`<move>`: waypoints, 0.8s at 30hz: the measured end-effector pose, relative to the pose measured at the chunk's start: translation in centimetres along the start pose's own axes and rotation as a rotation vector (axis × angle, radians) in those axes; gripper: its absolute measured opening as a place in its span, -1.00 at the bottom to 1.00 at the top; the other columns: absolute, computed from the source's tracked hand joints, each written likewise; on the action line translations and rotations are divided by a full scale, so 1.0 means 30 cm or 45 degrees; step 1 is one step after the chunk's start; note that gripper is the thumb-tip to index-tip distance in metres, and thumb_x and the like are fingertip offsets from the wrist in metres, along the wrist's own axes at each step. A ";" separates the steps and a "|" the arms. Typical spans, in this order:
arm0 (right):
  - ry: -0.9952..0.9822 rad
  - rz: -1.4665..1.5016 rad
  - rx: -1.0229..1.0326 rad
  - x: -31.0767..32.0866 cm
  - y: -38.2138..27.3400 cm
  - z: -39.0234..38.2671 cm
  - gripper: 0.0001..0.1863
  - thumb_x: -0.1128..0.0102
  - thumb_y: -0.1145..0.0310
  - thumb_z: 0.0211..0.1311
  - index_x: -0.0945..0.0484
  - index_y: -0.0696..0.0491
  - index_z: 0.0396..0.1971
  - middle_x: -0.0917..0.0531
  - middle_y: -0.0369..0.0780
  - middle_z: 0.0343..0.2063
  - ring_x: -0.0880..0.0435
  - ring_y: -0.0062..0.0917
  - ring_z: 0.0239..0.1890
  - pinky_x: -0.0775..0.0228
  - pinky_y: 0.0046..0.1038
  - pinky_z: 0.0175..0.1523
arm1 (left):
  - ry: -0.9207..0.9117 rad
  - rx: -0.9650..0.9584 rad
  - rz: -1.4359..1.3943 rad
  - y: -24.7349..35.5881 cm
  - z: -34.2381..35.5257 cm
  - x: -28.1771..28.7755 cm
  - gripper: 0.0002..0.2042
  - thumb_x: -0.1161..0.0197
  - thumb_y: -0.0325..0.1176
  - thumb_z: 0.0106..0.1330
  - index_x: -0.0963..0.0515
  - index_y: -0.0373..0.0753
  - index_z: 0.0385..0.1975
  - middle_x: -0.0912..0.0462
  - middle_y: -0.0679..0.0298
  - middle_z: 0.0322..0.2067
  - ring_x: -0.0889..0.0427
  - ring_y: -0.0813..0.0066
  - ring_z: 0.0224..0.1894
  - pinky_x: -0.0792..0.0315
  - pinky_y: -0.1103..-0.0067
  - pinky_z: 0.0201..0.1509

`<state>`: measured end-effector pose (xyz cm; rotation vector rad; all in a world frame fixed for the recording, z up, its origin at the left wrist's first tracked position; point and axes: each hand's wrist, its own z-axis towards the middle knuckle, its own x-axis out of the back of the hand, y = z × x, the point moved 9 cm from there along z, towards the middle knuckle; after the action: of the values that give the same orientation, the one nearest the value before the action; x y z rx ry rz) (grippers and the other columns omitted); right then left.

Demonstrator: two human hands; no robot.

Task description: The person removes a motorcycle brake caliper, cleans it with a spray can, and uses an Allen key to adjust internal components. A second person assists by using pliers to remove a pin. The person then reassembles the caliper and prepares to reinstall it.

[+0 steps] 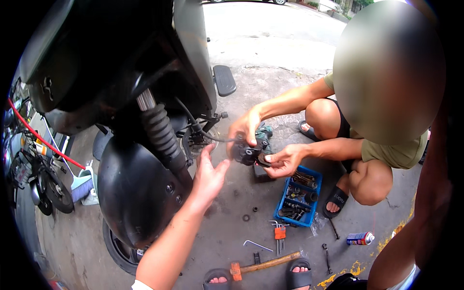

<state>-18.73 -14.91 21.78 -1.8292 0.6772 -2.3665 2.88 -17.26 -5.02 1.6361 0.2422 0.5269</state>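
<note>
My left hand (211, 173) reaches up between the motor scooter's front fork and a black brake caliper (247, 152). Its thumb and fingers are apart with nothing in them, just short of the caliper. The caliper hangs on a black brake hose (215, 138). A co-worker squatting opposite grips it with one hand (246, 126); the other hand (289, 160) holds a small dark flat piece against it. Beside my forearm are the scooter's black front fender (133, 193) and the fork's ribbed rubber boot (162, 128). My right hand is out of view.
A blue divided tray (311, 223) of sockets and bolts stands by the co-worker's feet, with a green power tool (264, 131) behind. Hex keys (280, 237), a hammer (266, 263), a wrench (327, 258) and a spray can (360, 238) lie on the ground. A broom (82, 186) stands left.
</note>
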 end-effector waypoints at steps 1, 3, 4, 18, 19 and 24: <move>-0.003 0.000 0.002 -0.002 -0.001 0.001 -0.46 -0.34 0.40 0.12 -0.45 0.20 0.12 -0.61 -0.06 -0.04 -0.62 -0.23 -0.08 -0.50 -0.30 -0.01 | 0.000 -0.014 0.002 0.006 -0.002 0.004 -0.34 -0.23 -0.37 0.40 -0.10 -0.35 0.44 -0.13 -0.05 0.46 -0.02 -0.01 0.55 -0.04 0.26 0.55; -0.016 0.000 -0.004 -0.018 -0.003 0.002 -0.45 -0.34 0.40 0.12 -0.45 0.20 0.13 -0.61 -0.05 -0.04 -0.62 -0.22 -0.07 -0.50 -0.29 0.00 | 0.009 -0.007 -0.021 0.006 -0.009 0.009 -0.34 -0.22 -0.37 0.40 -0.10 -0.35 0.44 -0.12 -0.08 0.46 -0.02 0.00 0.55 -0.04 0.26 0.55; -0.021 -0.006 -0.014 -0.027 -0.001 -0.001 -0.45 -0.34 0.40 0.13 -0.44 0.20 0.14 -0.61 -0.05 -0.03 -0.62 -0.22 -0.07 -0.50 -0.29 0.00 | 0.009 0.015 -0.029 0.012 -0.014 0.004 -0.34 -0.21 -0.37 0.40 -0.10 -0.35 0.44 -0.11 -0.09 0.46 -0.02 0.00 0.55 -0.04 0.26 0.55; 0.007 0.064 -0.061 0.003 0.015 -0.034 -0.41 -0.33 0.39 0.17 -0.40 0.20 0.20 -0.60 -0.03 0.00 -0.61 -0.18 -0.01 -0.49 -0.27 0.07 | 0.107 -0.065 -0.078 -0.029 0.023 0.009 -0.38 -0.25 -0.22 0.42 -0.22 -0.34 0.39 -0.30 -0.11 0.35 -0.27 0.06 0.43 -0.19 0.31 0.47; 0.005 0.071 -0.066 0.002 0.012 -0.039 -0.41 -0.33 0.39 0.17 -0.40 0.20 0.20 -0.60 -0.03 0.01 -0.61 -0.17 0.00 -0.49 -0.26 0.08 | 0.099 -0.081 -0.060 -0.030 0.023 0.009 -0.40 -0.23 -0.21 0.46 -0.22 -0.34 0.39 -0.30 -0.12 0.35 -0.27 0.06 0.44 -0.19 0.30 0.48; -0.004 0.066 -0.106 0.012 0.006 -0.054 -0.40 -0.33 0.39 0.19 -0.38 0.19 0.23 -0.59 -0.03 0.02 -0.60 -0.16 0.02 -0.49 -0.26 0.10 | 0.081 -0.092 -0.088 -0.026 0.022 -0.003 -0.42 -0.18 -0.17 0.50 -0.22 -0.38 0.37 -0.30 -0.11 0.35 -0.25 0.06 0.44 -0.19 0.30 0.47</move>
<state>-20.39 -14.72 21.71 -1.8226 0.8246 -2.3360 3.23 -17.76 -5.85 1.5367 0.3220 0.5301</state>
